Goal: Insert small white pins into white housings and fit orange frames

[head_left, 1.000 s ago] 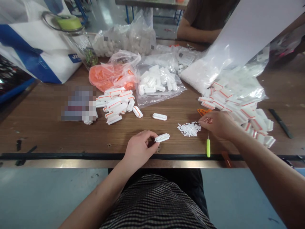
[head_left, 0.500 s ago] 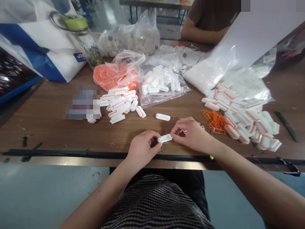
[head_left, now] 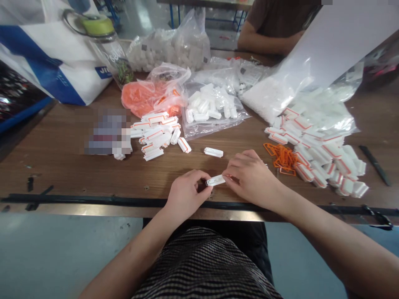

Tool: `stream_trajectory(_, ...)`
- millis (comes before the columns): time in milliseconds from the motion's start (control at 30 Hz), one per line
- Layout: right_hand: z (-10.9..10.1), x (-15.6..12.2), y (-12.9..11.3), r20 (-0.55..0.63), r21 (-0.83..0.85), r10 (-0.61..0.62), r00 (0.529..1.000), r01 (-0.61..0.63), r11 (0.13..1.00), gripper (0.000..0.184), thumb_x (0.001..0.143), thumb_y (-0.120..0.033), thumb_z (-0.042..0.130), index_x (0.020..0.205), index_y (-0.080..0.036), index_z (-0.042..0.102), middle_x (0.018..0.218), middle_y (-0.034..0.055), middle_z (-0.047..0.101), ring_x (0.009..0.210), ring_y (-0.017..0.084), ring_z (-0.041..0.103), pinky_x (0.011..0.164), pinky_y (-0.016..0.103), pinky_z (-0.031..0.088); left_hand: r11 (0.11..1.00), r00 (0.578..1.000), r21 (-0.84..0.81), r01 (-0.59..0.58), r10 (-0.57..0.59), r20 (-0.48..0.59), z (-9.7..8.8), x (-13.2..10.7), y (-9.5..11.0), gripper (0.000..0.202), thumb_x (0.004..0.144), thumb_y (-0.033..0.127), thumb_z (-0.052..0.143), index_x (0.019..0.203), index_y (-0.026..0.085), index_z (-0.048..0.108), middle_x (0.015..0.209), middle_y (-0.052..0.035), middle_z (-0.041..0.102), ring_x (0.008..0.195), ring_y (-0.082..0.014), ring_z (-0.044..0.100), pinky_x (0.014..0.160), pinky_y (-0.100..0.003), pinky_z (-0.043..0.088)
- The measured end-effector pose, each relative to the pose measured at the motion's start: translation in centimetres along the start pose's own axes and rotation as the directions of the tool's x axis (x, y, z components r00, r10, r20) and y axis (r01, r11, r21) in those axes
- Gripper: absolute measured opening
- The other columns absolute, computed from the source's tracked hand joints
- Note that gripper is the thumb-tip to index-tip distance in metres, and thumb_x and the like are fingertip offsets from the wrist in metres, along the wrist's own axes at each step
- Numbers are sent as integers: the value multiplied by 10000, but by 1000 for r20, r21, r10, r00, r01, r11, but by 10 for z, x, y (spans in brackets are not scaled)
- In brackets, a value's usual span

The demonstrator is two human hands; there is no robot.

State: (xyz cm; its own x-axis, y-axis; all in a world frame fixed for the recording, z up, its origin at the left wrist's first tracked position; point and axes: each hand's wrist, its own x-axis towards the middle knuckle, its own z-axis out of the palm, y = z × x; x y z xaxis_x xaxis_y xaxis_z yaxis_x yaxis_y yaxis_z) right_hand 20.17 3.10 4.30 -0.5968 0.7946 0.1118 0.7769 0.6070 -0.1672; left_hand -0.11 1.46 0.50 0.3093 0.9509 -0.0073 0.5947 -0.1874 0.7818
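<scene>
Between the thumb and fingers of my left hand (head_left: 190, 189) is the left end of a small white plastic case (head_left: 215, 180), with fine markings or openings along its face. At its right end, my right hand (head_left: 249, 176) has thumb and fingertips closed on it. A thin reddish-orange edge shows by those fingertips, too small to make out fully. A second white case (head_left: 213, 152) lies on the table just beyond my hands. To the right of my right hand is a heap of thin orange rectangular frames (head_left: 282, 157).
White cases with orange edges (head_left: 324, 153) are piled at right, beside a dark pen-like tool (head_left: 374, 164). Another pile (head_left: 158, 133) lies left. Behind stand an orange-filled bag (head_left: 140, 97), a clear bag of white parts (head_left: 212, 104) and a bottle (head_left: 109, 50). A person's forearm (head_left: 264, 45) rests opposite.
My right hand has shifted slightly left, and its fingers now overlap the right end of the case. The left hand stays almost in place.
</scene>
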Motion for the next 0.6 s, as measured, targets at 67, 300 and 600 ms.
stream_trajectory(67,-1,-3,1,-16,-2,4,1000,-4,1000,276,891,-185,497,684,-207,680,666,25,658,694,170,536,745,357,315,1000,1000,5,1,-1,-4,0,0,0,107,760,174,673,847,230,701,619,51,575,556,-110,472,573,-238,391)
stream_trajectory(300,5,-12,-9,-92,-56,-12,996,7,998,276,875,-205,528,632,-207,659,638,18,650,679,170,536,779,368,350,1000,1000,7,-13,13,9,-2,0,2,104,762,163,688,847,222,695,649,45,603,570,-112,483,580,-236,393)
stream_trajectory(600,-15,-36,45,-90,152,405,910,-390,908,212,841,-250,529,724,-240,705,753,24,731,681,183,629,658,316,416,999,1000,47,-22,23,-1,-2,1,0,96,768,198,672,857,228,693,641,45,590,551,-108,484,559,-233,389)
